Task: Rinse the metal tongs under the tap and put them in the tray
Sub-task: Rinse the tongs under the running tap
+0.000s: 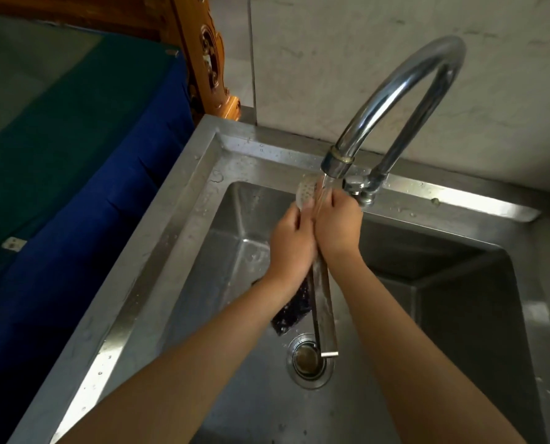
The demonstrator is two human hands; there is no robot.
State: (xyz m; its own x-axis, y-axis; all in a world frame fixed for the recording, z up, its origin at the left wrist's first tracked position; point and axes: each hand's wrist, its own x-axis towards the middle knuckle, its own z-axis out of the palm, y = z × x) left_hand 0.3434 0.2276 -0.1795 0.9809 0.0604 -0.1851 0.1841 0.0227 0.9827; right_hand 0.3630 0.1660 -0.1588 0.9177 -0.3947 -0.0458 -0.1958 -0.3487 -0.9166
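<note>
Tongs: the metal tongs [321, 302] are held between my two hands over the sink basin, perforated head up under the spout, handle end pointing down toward the drain.
Tong head: the perforated paddle [305, 192] shows above my fingers, just left of the water stream.
Left hand: my left hand [291, 245] is closed around the upper shafts from the left side.
Right hand: my right hand [337, 230] is closed on the tongs from the right, pressed against the left hand.
Dark item: a black scrubbing pad [291, 310] hangs below my left wrist; I cannot tell how it is held.
Tap: the curved tap [392, 94] runs water [323, 195] onto my fingers.
Sink: the steel sink [177, 225] is wet, its drain [309, 363] behind the handle end.
</note>
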